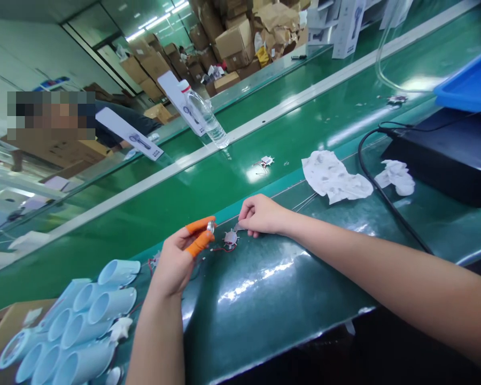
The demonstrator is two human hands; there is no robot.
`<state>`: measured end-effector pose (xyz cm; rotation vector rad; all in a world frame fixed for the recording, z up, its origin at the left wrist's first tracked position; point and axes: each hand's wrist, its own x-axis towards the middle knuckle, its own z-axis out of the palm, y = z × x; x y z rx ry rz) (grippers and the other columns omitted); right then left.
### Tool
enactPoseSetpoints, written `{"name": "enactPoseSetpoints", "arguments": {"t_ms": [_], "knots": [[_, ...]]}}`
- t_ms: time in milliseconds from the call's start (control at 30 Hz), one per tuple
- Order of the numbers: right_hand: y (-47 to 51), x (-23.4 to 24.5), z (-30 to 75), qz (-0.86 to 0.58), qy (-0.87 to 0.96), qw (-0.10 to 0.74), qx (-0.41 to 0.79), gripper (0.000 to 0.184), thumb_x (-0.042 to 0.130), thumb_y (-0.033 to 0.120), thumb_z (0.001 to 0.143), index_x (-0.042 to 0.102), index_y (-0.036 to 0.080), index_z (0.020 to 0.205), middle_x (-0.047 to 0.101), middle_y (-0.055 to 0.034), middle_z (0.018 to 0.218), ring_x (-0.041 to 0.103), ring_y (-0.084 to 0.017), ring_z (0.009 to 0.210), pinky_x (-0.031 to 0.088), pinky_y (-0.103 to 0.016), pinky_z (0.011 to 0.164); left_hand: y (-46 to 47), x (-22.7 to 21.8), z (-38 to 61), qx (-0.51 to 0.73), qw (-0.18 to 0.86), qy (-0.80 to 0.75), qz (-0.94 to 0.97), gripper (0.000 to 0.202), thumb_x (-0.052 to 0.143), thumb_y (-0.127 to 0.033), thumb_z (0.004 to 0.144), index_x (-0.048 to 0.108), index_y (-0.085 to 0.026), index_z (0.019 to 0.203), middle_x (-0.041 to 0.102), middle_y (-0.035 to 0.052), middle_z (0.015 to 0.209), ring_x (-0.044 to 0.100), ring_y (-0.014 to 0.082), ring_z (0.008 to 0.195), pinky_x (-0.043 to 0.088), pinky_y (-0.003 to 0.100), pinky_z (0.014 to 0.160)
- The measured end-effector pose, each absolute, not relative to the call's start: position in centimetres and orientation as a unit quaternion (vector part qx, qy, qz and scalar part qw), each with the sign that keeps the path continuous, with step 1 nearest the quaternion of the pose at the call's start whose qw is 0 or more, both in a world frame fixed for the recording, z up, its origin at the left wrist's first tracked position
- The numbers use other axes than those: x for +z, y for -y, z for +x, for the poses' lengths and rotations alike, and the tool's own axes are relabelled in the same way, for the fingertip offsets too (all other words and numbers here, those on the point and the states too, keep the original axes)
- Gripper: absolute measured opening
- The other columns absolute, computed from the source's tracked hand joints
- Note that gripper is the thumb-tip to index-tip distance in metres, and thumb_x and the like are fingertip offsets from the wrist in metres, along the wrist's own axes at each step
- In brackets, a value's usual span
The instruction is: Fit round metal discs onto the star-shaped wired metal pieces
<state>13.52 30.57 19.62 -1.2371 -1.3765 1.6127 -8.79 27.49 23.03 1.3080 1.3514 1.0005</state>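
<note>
Wide bare mat [264,289] lay open toward the near edge! Stacked blue tubes [84,321] walled off the left; crumpled paper [332,176], a black cable [385,198] and black box [444,155] crowded the right; a small wired part [230,238] sat mid-mat.

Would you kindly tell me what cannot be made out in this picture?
Head view, small metal piece in the left hand: too small, partly covered by orange finger covers.
Head view, grip of the right hand: hidden by its curled fingers.
Head view, blue tray: cut off by the right edge.
</note>
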Motion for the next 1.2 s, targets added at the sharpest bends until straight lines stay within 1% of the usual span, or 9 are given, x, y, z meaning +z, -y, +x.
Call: {"name": "enactPoseSetpoints", "arguments": {"t_ms": [100,300,433,567,700,833,933,1100,1200], "knots": [[-30.6,19.9,13.4,-0.422,0.500,0.431,0.622,0.017,0.073,0.007,0.075,0.060,0.018,0.074,0.061,0.0046,0.054,0.061,-0.011,0.045,0.049,-0.018,0.039,-27.2,23.8,-8.1,0.482,0.585,-0.485,0.437,0.045,0.090,-0.032,0.068,0.079,-0.012,0.107,0.074,0.0095,0.096,0.061,0.0114,0.073,0.051,0.019,0.062],[-30.2,20.2,13.1,-0.347,0.508,0.524,0.589,0.016,0.075,0.022,0.080,0.060,0.018,0.082,0.061,0.0047,0.060,0.059,-0.010,0.045,0.045,-0.019,0.039,-27.2,23.7,-7.3,0.528,0.682,-0.401,0.309,0.036,0.081,-0.021,0.075,0.077,-0.009,0.109,0.074,0.0116,0.096,0.064,0.0133,0.076,0.055,0.020,0.066],[-29.5,20.1,12.7,-0.353,0.554,0.531,0.535,0.011,0.073,0.021,0.081,0.062,0.018,0.082,0.060,0.0044,0.057,0.058,-0.010,0.048,0.043,-0.020,0.045,-27.2,23.0,-7.2,0.510,0.707,-0.386,0.300,0.039,0.074,-0.019,0.082,0.073,-0.012,0.121,0.073,0.0106,0.097,0.066,0.0154,0.080,0.057,0.023,0.071],[-29.0,19.8,12.5,-0.360,0.619,0.538,0.445,0.003,0.068,0.019,0.086,0.066,0.018,0.083,0.060,0.0032,0.062,0.055,-0.009,0.052,0.043,-0.020,0.048,-27.2,22.5,-6.9,0.511,0.695,-0.403,0.305,0.036,0.078,-0.021,0.079,0.076,-0.011,0.114,0.073,0.0089,0.098,0.067,0.0158,0.083,0.058,0.023,0.074],[-28.8,19.5,12.5,-0.353,0.681,0.545,0.338,0.006,0.064,0.015,0.087,0.066,0.019,0.083,0.062,0.0014,0.071,0.055,-0.009,0.057,0.046,-0.021,0.054,-27.1,22.3,-6.4,0.517,0.658,-0.429,0.339,0.035,0.084,-0.024,0.075,0.078,-0.011,0.107,0.073,0.0087,0.100,0.066,0.0147,0.084,0.056,0.021,0.072],[-28.7,19.3,12.6,-0.350,0.715,0.541,0.273,0.009,0.063,0.013,0.088,0.067,0.020,0.084,0.064,-0.0003,0.077,0.058,-0.011,0.065,0.049,-0.023,0.061,-26.9,22.4,-6.1,0.524,0.631,-0.440,0.364,0.042,0.088,-0.029,0.072,0.078,-0.014,0.110,0.074,0.0079,0.099,0.066,0.0139,0.080,0.055,0.020,0.068],[-28.6,19.4,12.5,-0.348,0.710,0.546,0.277,0.009,0.064,0.014,0.088,0.068,0.020,0.085,0.066,-0.0010,0.078,0.060,-0.012,0.066,0.049,-0.023,0.061,-26.8,22.4,-6.1,0.524,0.635,-0.432,0.368,0.049,0.089,-0.030,0.070,0.076,-0.017,0.115,0.074,0.0070,0.098,0.067,0.0139,0.080,0.055,0.020,0.068],[-29.0,19.7,12.5,-0.375,0.654,0.540,0.375,0.005,0.068,0.017,0.087,0.070,0.019,0.083,0.067,0.0008,0.070,0.057,-0.010,0.055,0.046,-0.022,0.053,-26.7,22.6,-6.4,0.511,0.647,-0.429,0.369,0.044,0.087,-0.029,0.074,0.076,-0.015,0.115,0.074,0.0073,0.093,0.068,0.0136,0.077,0.055,0.020,0.066],[-29.0,19.7,12.6,-0.387,0.647,0.539,0.376,0.005,0.068,0.019,0.087,0.071,0.019,0.083,0.067,0.0006,0.069,0.058,-0.011,0.055,0.046,-0.023,0.054,-26.8,22.6,-6.4,0.502,0.651,-0.430,0.373,0.044,0.086,-0.028,0.075,0.075,-0.015,0.116,0.075,0.0087,0.095,0.069,0.0151,0.078,0.057,0.021,0.067]]}}
